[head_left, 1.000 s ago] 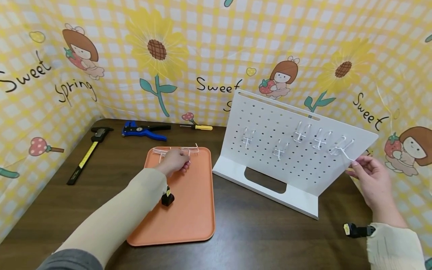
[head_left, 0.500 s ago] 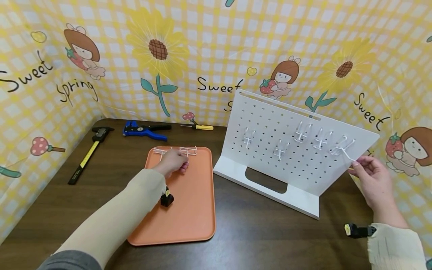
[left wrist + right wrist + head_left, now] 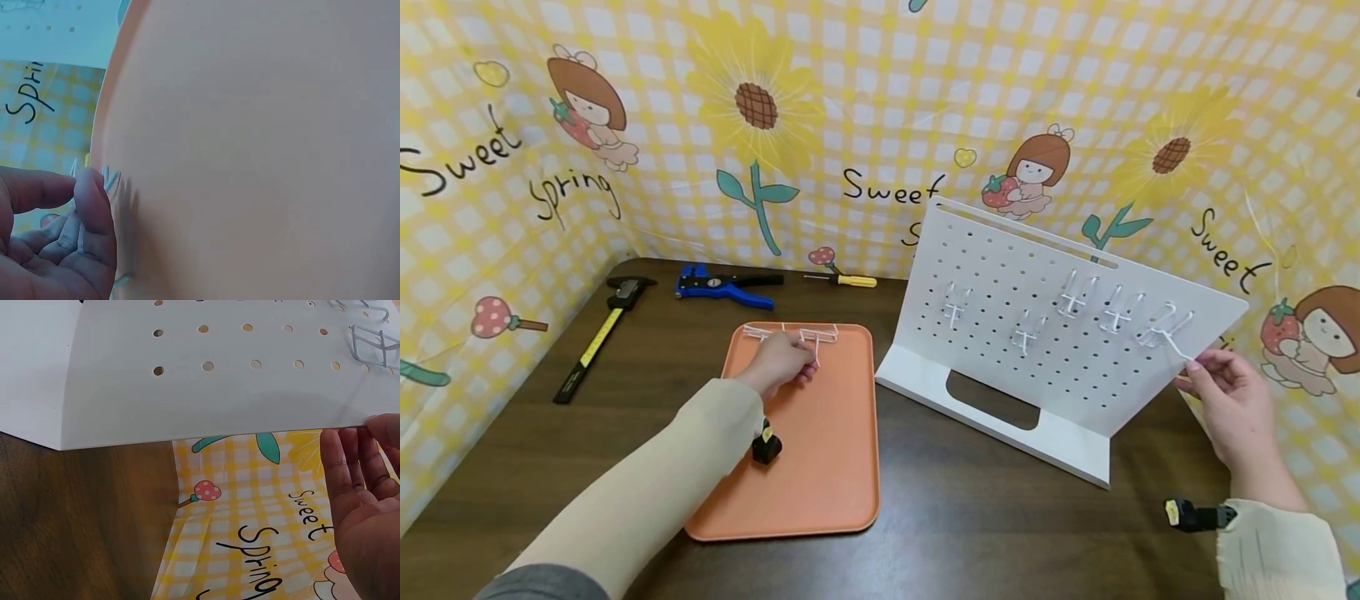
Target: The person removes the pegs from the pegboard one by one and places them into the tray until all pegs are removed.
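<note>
In the head view my left hand (image 3: 778, 362) reaches over the far end of an orange tray (image 3: 808, 450), beside white wire pegboard hooks. One hook (image 3: 818, 336) lies right of my fingers, its prong towards me; another (image 3: 756, 333) is partly covered by my hand. The left wrist view has my thumb (image 3: 94, 203) meeting the index fingertip; whether wire is between them is hidden. My right hand (image 3: 1236, 404) grips the right edge of a white pegboard (image 3: 981, 267), thumb in front and fingers behind. The nearest mounted hook (image 3: 1163, 329) points its prong at my thumb.
Several hooks, among them a left one (image 3: 953, 306), hang on the board. Behind the tray lie blue wire strippers (image 3: 722, 286) and a yellow-handled screwdriver (image 3: 850, 282). A digital caliper (image 3: 598, 342) is at the left. Patterned cloth (image 3: 880, 108) surrounds the dark wooden table (image 3: 970, 517).
The right-hand hook on the tray was tilted up at its end and now lies flat. My left hand has shifted slightly left and nearer. My right hand stays on the board's edge.
</note>
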Tool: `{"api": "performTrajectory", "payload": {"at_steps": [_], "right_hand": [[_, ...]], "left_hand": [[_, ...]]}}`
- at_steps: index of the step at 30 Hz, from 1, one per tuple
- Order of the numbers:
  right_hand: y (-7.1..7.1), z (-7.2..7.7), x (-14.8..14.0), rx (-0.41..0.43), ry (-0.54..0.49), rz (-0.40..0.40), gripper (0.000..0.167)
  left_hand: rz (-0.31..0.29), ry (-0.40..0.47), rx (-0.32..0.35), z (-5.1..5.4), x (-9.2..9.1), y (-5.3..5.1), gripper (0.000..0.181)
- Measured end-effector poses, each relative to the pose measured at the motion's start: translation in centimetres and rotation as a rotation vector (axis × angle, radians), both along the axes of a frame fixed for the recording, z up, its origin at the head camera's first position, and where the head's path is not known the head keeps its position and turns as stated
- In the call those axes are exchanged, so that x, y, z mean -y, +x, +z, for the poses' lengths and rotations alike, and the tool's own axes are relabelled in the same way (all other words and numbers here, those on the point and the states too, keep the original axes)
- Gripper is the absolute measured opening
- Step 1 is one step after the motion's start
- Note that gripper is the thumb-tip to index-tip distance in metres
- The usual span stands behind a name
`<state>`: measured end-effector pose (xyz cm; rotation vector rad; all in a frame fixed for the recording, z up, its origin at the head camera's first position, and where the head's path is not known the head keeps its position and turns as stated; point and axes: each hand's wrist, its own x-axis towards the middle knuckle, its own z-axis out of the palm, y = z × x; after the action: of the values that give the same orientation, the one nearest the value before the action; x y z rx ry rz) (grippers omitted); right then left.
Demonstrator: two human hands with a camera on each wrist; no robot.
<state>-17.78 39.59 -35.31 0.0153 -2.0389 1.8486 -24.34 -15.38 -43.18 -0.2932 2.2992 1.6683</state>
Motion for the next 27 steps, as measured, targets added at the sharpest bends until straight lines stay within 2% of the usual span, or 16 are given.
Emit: {"api": "performTrajectory", "payload": {"at_steps": [5, 8, 13, 18, 27], "right_hand": [[0.0, 0.0, 0.1, -0.009, -0.013, -0.003, 0.025], [0.0, -0.2, 0.1, -0.016, -0.027, -0.016, 0.025], [-0.1, -0.2, 0.2, -0.010, -0.022, -0.027, 0.024], [-0.2, 0.1, 0.1, -0.006, -0.014, -0.024, 0.023], [-0.1, -0.4, 0.2, -0.035, -0.017, -0.016, 0.025]], "left_hand": [[-0.022, -0.060, -0.029, 0.8, -0.3, 0.1, 0.021], [-0.036, -0.063, -0.046, 1.3, -1.0, 0.1, 0.025], [-0.063, 0.014, -0.028, 2.3, -2.5, -0.1, 0.031], [-0.113, 0.070, -0.055, 4.4, -4.6, -0.4, 0.032], [-0.181, 0.142, -0.120, 8.1, -8.7, -1.2, 0.031]]}}
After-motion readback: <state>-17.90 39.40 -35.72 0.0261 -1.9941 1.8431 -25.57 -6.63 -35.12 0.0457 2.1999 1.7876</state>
